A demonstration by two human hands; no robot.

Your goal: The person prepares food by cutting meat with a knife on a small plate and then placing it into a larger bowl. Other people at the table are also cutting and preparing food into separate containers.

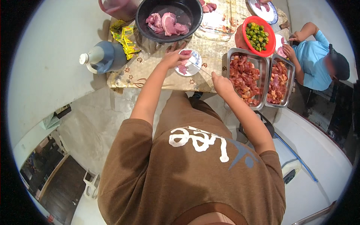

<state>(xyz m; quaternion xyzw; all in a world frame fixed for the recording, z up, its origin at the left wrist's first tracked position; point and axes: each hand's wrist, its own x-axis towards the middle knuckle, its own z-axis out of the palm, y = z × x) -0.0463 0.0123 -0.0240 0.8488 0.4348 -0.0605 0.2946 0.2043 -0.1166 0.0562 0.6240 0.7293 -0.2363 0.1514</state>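
A small white plate with a blue pattern [196,63] lies near the table's front edge, bearing pieces of raw meat [182,69]. My left hand [175,58] rests its fingers on the meat at the plate's left side. In my right hand [222,84] is a knife [204,72], its thin blade reaching over the plate from the right. Beyond the plate stands a black basin [168,39] with large pieces of raw meat [168,24] in it. Right of my right hand, a steel tray [263,81] holds many cut, reddish meat pieces [244,77].
A second meat-filled steel tray [290,84] and a red bowl of calamansi [273,36] are at the right. A plastic jug of dark liquid [108,57] and yellow seasoning packets [129,42] lie left. A co-worker in light blue [312,59] handles meat at the right; another person's hand is at the top.
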